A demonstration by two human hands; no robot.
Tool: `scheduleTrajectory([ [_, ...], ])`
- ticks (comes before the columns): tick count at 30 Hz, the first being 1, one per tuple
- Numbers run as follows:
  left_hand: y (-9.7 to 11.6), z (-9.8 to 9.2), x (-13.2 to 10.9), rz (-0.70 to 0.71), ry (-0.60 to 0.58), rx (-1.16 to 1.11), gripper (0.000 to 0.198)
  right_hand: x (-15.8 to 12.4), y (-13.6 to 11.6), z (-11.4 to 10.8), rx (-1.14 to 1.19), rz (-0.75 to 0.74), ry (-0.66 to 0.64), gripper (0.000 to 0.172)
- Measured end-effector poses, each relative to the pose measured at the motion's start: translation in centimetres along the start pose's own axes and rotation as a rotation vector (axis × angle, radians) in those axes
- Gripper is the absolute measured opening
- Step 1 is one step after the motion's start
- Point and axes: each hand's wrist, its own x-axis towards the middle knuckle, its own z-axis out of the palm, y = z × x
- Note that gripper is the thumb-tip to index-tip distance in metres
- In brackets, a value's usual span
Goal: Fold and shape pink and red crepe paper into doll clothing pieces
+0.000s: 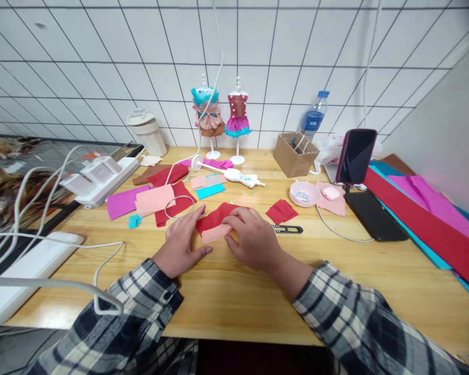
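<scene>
On the table before me lies a piece of red crepe paper (216, 217) with a folded light pink strip (214, 234) along its near edge. My right hand (254, 237) pinches the right end of the pink strip between thumb and fingers. My left hand (183, 242) rests at the left end of the red piece, fingers stretched and thumb apart. Black thread snips (293, 229) lie just past my right hand, partly hidden by it. A small stack of red paper pieces (282, 211) sits beyond them.
Paper pieces in purple (127, 202) and pink (155, 200) lie at left. A white mini dress form (244, 178) lies on its side; two dressed forms (238, 112) stand behind. At right are a pink bowl (305, 194), a phone (356, 156) and long paper strips (426, 224). Cables (109, 255) cross the left side.
</scene>
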Motion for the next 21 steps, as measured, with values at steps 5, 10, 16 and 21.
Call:
scheduleTrajectory([
  [5, -0.6, -0.7, 0.1, 0.025, 0.116, -0.048, 0.049, -0.2, 0.5, 0.6, -0.040, -0.010, -0.091, 0.021],
  [10, -1.3, -0.4, 0.6, 0.087, -0.009, -0.003, 0.028, -0.4, 0.8, 1.0, -0.048, 0.013, -0.150, 0.021],
  [16, -1.0, -0.3, 0.6, 0.026, -0.025, 0.039, 0.028, -0.4, 1.7, 0.7, 0.112, 0.191, -0.149, 0.021],
  [21, -0.9, -0.2, 0.5, 0.013, -0.018, 0.063, 0.026, -0.6, 2.1, 0.5, 0.214, 0.234, -0.133, 0.018],
])
